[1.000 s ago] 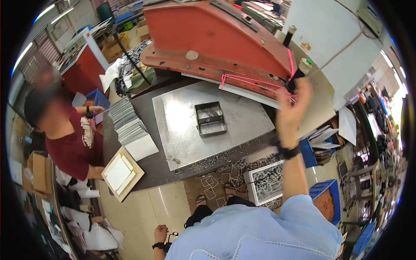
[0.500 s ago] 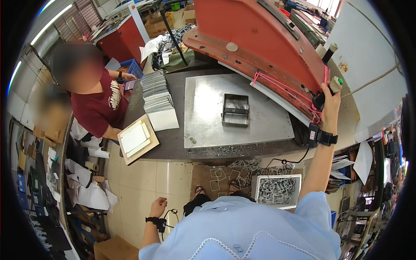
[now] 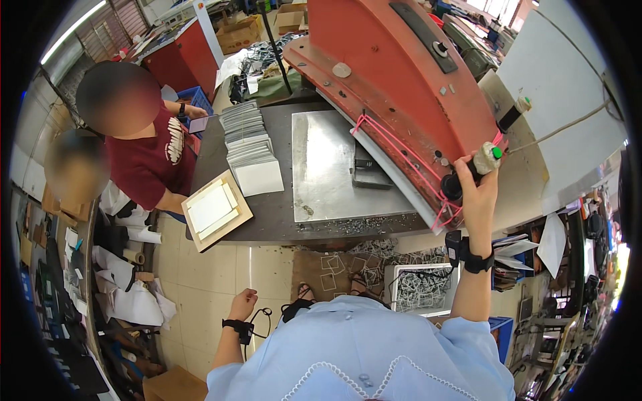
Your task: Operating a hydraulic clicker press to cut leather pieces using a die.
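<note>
Right hand (image 3: 476, 190) at 3 o'clock, our fingers wrapped round the red press's (image 3: 401, 87) black handle (image 3: 461, 179), left hand (image 3: 243, 304) at 7 o'clock, fingers loosely curled, holding nothing.

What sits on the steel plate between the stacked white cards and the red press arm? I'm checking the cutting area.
In the head view, a dark rectangular cutting die lies on the steel plate, between the card stacks and the red press arm.

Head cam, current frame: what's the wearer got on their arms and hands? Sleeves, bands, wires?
Both hands are bare, no gloves. The right hand has a black strap with a small boxy module at the wrist. The left hand wears a similar black wrist strap, with a thin black cable looping off it. Forearms are uncovered; a light blue garment with short sleeves and white scalloped trim covers the upper arms.
</note>
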Demonstrator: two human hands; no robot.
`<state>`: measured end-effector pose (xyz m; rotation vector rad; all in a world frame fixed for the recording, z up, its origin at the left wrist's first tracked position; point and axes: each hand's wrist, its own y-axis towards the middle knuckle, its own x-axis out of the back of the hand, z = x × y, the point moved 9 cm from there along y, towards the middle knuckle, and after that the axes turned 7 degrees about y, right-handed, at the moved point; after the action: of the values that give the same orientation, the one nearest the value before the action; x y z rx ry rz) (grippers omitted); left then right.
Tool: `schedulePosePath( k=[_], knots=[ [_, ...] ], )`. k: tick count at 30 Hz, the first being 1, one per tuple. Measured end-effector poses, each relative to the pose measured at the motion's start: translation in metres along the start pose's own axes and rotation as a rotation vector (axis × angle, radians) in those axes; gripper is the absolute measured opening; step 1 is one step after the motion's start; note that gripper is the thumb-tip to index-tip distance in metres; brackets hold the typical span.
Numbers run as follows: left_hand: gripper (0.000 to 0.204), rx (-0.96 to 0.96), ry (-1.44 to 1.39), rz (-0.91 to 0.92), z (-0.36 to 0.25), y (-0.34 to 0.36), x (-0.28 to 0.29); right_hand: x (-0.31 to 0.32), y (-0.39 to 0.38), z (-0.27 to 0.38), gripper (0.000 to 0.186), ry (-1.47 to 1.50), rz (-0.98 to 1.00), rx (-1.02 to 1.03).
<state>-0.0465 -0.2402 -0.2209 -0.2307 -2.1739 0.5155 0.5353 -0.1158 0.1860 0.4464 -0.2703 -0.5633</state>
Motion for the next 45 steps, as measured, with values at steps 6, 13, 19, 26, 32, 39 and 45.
schedulePosePath(
  k=[6,13,19,26,32,39,45],
  knots=[
    [0.027,0.058,0.008,0.003,0.021,-0.030,-0.005,-0.047,-0.032,0.030,0.024,-0.021,0.118,-0.023],
    [0.030,0.105,-0.044,-0.015,0.033,-0.046,-0.009,-0.094,-0.059,0.037,0.024,0.040,0.193,-0.067],
    [0.031,0.139,-0.049,-0.035,0.034,-0.056,-0.008,-0.125,-0.066,0.059,0.028,-0.033,0.251,-0.007],
    [0.032,0.175,-0.078,-0.044,0.049,-0.069,-0.013,-0.138,-0.073,0.058,0.031,-0.019,0.252,-0.034],
    [0.033,0.192,-0.063,-0.011,0.057,-0.074,-0.017,-0.139,-0.076,0.059,0.030,0.027,0.288,-0.046],
    [0.032,0.175,-0.072,-0.056,0.059,-0.067,-0.013,-0.139,-0.073,0.059,0.030,0.008,0.320,-0.017],
    [0.030,0.160,-0.051,-0.027,0.047,-0.067,-0.016,-0.130,-0.072,0.045,0.035,0.042,0.344,-0.062]
  ],
)
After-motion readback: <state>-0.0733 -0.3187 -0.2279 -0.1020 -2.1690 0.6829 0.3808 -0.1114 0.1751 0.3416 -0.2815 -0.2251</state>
